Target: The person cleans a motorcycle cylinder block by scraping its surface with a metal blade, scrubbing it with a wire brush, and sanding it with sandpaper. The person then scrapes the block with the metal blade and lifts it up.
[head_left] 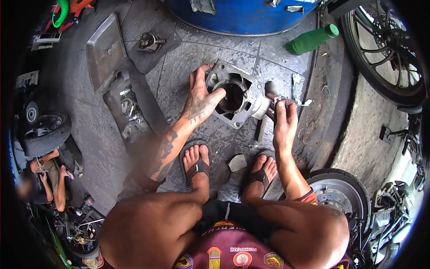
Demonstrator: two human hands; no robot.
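One metal engine cylinder [251,88], flanged, with a wide round bore: it is occupying the middle of the workspace, in front of the seated person's feet; whether it is resting on the floor [179,67] cannot be told. Left hand [199,99]: it is gripping the cylinder's left side, the thumb reaching over the edge of the bore and the fingers curling along the outer flange. Right hand [285,115]: it is pinching a small metallic piece [277,97], too small to identify, between thumb and fingers just beside the cylinder's right side. One green bottle [310,40]: lying tilted across the view, beyond the right hand. One blue drum [237,20]: standing beyond the cylinder. One shallow metal tray [106,54]: lying at the far left. One dark mat [154,96]: lying nearer than the tray, bearing assorted metal parts [130,107]. One dark cloth [145,62]: carrying a round metal component [150,42]. Two spoked wheels, one [392,38] standing at the upper right, another [333,192] sitting beside the right knee. One second person [51,179]: sitting at the left edge, near a tyre [49,134].
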